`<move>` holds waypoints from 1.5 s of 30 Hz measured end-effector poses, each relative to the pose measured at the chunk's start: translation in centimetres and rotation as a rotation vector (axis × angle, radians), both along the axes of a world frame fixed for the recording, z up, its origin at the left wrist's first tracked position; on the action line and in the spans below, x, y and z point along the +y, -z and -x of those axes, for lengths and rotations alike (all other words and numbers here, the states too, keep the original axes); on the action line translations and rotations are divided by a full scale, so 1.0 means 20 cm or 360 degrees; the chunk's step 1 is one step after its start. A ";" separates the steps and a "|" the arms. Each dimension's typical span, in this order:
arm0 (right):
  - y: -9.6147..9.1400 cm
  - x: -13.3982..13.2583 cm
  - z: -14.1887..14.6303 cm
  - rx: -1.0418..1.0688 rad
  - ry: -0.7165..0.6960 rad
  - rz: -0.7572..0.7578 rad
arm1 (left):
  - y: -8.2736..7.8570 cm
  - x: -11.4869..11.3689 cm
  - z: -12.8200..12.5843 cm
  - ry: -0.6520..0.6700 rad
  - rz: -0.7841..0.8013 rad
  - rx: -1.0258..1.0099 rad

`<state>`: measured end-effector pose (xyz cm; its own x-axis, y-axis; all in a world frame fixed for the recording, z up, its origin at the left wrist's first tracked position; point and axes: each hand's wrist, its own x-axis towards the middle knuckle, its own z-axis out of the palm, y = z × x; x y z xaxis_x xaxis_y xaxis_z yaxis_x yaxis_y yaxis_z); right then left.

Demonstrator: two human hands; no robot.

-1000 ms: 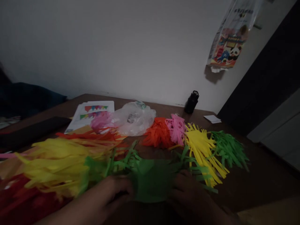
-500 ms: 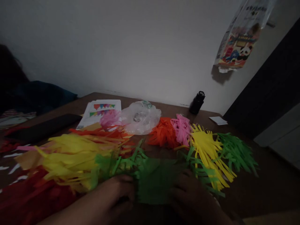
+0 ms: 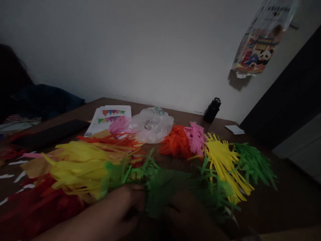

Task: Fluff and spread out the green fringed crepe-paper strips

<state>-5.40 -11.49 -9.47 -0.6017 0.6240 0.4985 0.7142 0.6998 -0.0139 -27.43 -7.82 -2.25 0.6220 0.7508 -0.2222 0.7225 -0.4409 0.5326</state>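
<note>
A sheet of green tissue paper [image 3: 160,187] with fringed ends lies in front of me on the brown table. At its left edge my left hand [image 3: 131,204] is closed, fingers curled against the paper. My right hand [image 3: 184,206] is over the lower right part of the sheet, its fingers bent onto the paper; dimness and blur hide the exact grip. Loose green strips reach left into a heap of yellow fringed paper [image 3: 80,164]. Right of the sheet, more green strips overlap a yellow fringed bunch [image 3: 220,154].
Behind lie an orange bunch [image 3: 177,142], a pink bunch [image 3: 195,137], a clear plastic bag [image 3: 152,129] and printed sheets [image 3: 100,124]. A green bunch [image 3: 254,164] sits right, red paper [image 3: 42,207] left. A black bottle [image 3: 212,109] stands near the wall.
My right hand has moved left across the green tissue paper, uncovering fringe on its right side. The left hand stays near the same edge. The view has shifted slightly.
</note>
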 end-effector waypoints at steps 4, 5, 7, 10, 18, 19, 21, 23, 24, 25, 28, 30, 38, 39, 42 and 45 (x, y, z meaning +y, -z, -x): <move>-0.02 0.00 0.00 0.0096 -0.0056 0.0043 | 0.01 0.01 0.01 0.0002 0.0066 -0.0046; -0.01 0.01 0.00 0.0102 -0.0063 0.0052 | 0.01 0.01 0.01 -0.0006 0.0092 -0.0060; -0.01 0.00 0.00 0.0108 -0.0046 0.0046 | 0.01 0.02 0.02 -0.0040 0.0124 -0.0075; 0.00 0.00 0.00 0.0135 0.0014 0.0123 | 0.01 0.02 0.02 -0.0079 0.0148 -0.0102; -0.11 -0.01 -0.04 0.0246 0.0099 0.0855 | 0.03 0.02 0.03 -0.0083 0.0145 -0.0148; -0.12 -0.01 -0.04 0.0262 0.0112 0.0904 | 0.03 0.03 0.03 -0.0080 0.0152 -0.0146; -0.13 -0.01 -0.04 0.0310 0.0121 0.0949 | 0.04 0.03 0.03 -0.0067 0.0166 -0.0143; -0.13 -0.01 -0.04 0.0368 0.0102 0.0965 | 0.05 0.04 0.03 -0.0058 0.0176 -0.0151; -0.13 0.00 -0.05 0.0391 0.0088 0.0969 | 0.05 0.04 0.03 -0.0049 0.0179 -0.0157; -0.13 0.00 -0.05 0.0411 0.0072 0.0968 | 0.06 0.04 0.04 -0.0036 0.0179 -0.0161; -0.13 0.00 -0.05 0.0422 0.0048 0.0994 | 0.07 0.04 0.04 -0.0029 0.0141 -0.0147; -0.13 0.00 -0.04 0.0390 0.0065 0.1008 | 0.08 0.04 0.05 -0.0033 0.0134 -0.0148; -0.17 0.00 -0.04 0.0428 0.0015 0.1040 | 0.07 0.04 0.04 -0.0025 0.0129 -0.0162; -0.17 0.00 -0.04 0.0425 0.0015 0.1069 | 0.08 0.04 0.05 -0.0030 0.0125 -0.0159; -0.18 -0.01 -0.04 0.0353 0.0081 0.1145 | 0.09 0.04 0.05 -0.0034 0.0121 -0.0134; -0.17 0.00 -0.04 0.0319 0.0096 0.1165 | 0.09 0.04 0.06 -0.0019 0.0112 -0.0106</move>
